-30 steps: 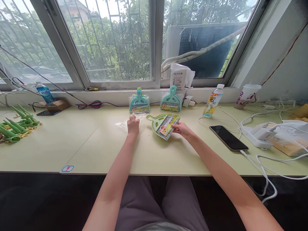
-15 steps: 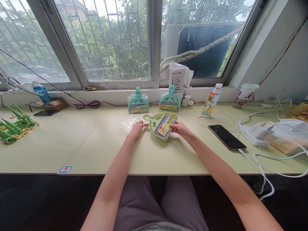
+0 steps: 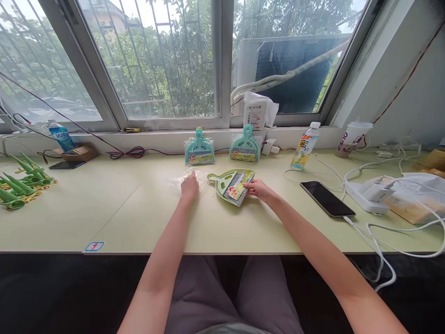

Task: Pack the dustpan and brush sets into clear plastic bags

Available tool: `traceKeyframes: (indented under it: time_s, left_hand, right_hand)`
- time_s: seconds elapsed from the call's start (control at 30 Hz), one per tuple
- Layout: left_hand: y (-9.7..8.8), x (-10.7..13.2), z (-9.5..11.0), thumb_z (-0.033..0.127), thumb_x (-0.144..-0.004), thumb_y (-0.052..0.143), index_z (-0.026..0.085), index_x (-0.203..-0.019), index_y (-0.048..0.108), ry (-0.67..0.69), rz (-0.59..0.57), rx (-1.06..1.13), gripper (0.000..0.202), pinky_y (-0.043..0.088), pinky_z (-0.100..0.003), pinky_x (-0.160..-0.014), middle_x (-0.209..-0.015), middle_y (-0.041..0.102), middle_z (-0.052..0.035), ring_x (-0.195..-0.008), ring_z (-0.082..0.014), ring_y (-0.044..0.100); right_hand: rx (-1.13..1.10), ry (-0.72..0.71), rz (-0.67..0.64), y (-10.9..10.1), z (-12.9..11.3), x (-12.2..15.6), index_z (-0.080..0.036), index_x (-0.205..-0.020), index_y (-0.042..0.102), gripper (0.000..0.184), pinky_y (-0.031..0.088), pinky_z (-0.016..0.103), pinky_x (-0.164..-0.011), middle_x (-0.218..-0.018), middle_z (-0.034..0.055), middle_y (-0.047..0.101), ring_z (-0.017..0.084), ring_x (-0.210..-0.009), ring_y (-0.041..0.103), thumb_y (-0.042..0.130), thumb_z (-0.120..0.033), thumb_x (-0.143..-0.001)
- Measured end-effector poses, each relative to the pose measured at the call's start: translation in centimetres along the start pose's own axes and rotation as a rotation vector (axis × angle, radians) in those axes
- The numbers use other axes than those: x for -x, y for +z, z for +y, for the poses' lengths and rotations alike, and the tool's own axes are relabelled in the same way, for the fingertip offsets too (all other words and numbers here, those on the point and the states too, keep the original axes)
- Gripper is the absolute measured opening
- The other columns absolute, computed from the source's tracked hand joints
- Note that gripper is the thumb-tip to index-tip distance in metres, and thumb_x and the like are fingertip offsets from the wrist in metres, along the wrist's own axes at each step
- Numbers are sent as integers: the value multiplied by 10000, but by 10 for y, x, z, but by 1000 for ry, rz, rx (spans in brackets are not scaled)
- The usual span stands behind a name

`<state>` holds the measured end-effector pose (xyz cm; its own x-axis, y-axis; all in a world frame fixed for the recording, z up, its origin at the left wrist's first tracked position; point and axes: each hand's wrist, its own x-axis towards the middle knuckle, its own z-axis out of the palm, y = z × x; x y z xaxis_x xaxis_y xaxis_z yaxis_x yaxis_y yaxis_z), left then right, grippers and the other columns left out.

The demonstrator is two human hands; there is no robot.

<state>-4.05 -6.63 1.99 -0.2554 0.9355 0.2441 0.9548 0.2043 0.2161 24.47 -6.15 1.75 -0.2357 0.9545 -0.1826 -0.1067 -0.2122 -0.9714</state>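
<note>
A green dustpan (image 3: 219, 186) with a small brush (image 3: 233, 191) lying in it rests on the table ahead of me. The brush has grey bristles and a yellow-green printed label (image 3: 242, 183). My right hand (image 3: 257, 189) pinches the brush and label at the right edge. On the left, a crumpled clear plastic bag (image 3: 176, 183) lies flat. My left hand (image 3: 190, 186) is on it with most fingers curled in and one pointing forward; the fingertips are partly hidden.
Two teal dustpan sets in clear wrap, a left one (image 3: 200, 150) and a right one (image 3: 245, 147), lean at the sill. Rightward are a drink bottle (image 3: 305, 146), phone (image 3: 327, 198), white cables and a power strip (image 3: 368, 195). Green plastic parts (image 3: 21, 183) lie far left.
My left hand has moved left from beside the dustpan handle onto the plastic bag, and its fingers have curled. The dustpan and brush have shifted slightly under my right hand.
</note>
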Motion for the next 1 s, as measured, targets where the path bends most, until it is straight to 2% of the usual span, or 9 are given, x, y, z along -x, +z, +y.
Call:
traceKeyframes:
  time_s: [0.1,0.2,0.37,0.57,0.7,0.87,1.0]
  left_hand:
    - [-2,1,6,125,-907,325,145,-1364,495,14,64,58,488,485,-336,-843,-1135,664,-150,-1030,-254,625]
    - [-3,7,17,145,-922,338,173,-1350,518,121,156,91,466,499,-333,-815,-1109,676,-122,-1005,-246,627]
    - [-4,17,31,124,-917,355,196,-1352,520,259,239,65,471,509,-329,-839,-1181,640,-111,-1137,-247,543]
    - [-12,14,20,117,-909,371,179,-1219,618,157,308,14,402,525,-349,-773,-1130,623,-128,-1097,-276,529]
    - [-14,12,18,87,-891,377,179,-1184,631,96,331,51,399,524,-322,-741,-1114,617,-125,-1086,-255,550]
    - [-11,14,24,92,-878,400,199,-1192,615,116,343,93,396,510,-315,-727,-1096,632,-112,-1067,-250,572]
    - [-9,15,26,100,-873,413,201,-1172,616,138,325,158,375,491,-318,-693,-1075,634,-114,-1029,-256,592]
  right_hand:
    - [-5,9,-2,3,2,1,-128,-849,689,95,614,279,-680,-887,110,756,188,-730,728,696,-102,-758]
    - [3,-4,-37,7,2,2,-123,-877,694,120,614,287,-688,-884,114,755,190,-727,727,701,-112,-757]
    - [-2,-60,-99,14,1,5,-127,-908,695,158,614,314,-710,-905,109,753,195,-740,726,716,-123,-751]
    - [9,-92,-135,13,-4,9,-128,-933,695,161,614,283,-671,-916,101,751,191,-755,724,693,-124,-771]
    - [10,-115,-71,10,-7,8,-121,-941,688,168,616,359,-759,-920,106,749,210,-775,727,696,-127,-773]
    - [11,-164,59,8,-4,4,-123,-889,673,134,604,433,-818,-867,98,747,218,-747,724,711,-122,-760]
    - [3,-166,31,7,-2,3,-128,-901,676,158,607,426,-811,-890,102,747,221,-762,723,724,-144,-751]
